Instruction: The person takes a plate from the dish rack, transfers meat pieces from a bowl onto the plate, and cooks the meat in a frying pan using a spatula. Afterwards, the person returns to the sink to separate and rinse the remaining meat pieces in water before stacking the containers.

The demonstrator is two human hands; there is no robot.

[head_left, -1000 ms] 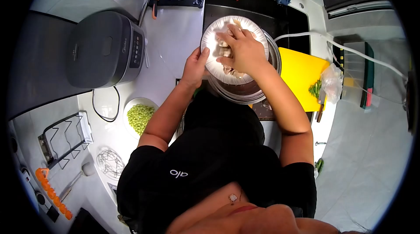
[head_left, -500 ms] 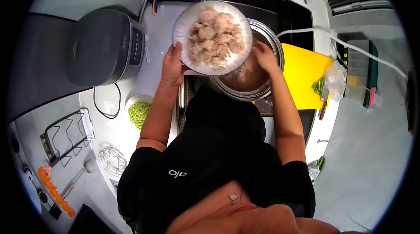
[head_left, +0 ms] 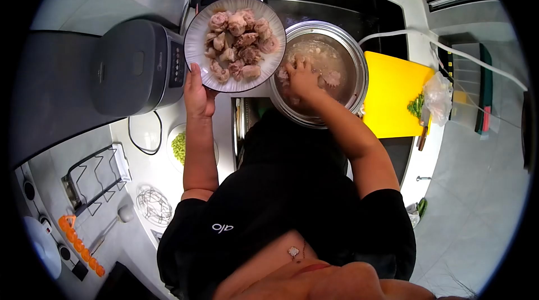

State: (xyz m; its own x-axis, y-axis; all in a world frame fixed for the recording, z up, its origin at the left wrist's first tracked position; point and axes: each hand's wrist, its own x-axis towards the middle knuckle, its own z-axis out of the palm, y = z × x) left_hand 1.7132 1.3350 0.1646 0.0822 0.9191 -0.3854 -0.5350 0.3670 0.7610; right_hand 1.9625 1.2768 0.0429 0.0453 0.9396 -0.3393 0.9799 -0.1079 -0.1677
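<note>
My left hand [head_left: 199, 97] grips the near rim of a pale, ribbed plate [head_left: 193, 47], thumb on top and fingers underneath. Chunks of pale pinkish-brown meat [head_left: 241, 42] are heaped on this plate, which is held up left of a wide metal pot [head_left: 359, 89]. Cloudy brownish water [head_left: 323, 50] stands in the pot, with some meat pieces [head_left: 331, 79] showing in it. My right hand [head_left: 304, 80] dips into the pot's left side, fingers apart and bent down beside meat there. Its fingertips are partly hidden by the water.
A yellow cutting board [head_left: 393, 95] with chopped greens [head_left: 415, 106] and a knife [head_left: 422, 137] lies right of the pot. A dark rice cooker [head_left: 135, 67] stands at left. Near my left forearm is a bowl of green beans [head_left: 178, 148]. The black sink [head_left: 331, 11] lies behind the pot.
The plate has moved left, uncovering more of the pot. My right hand has gone from beside the plate's right rim down into the pot's water.
</note>
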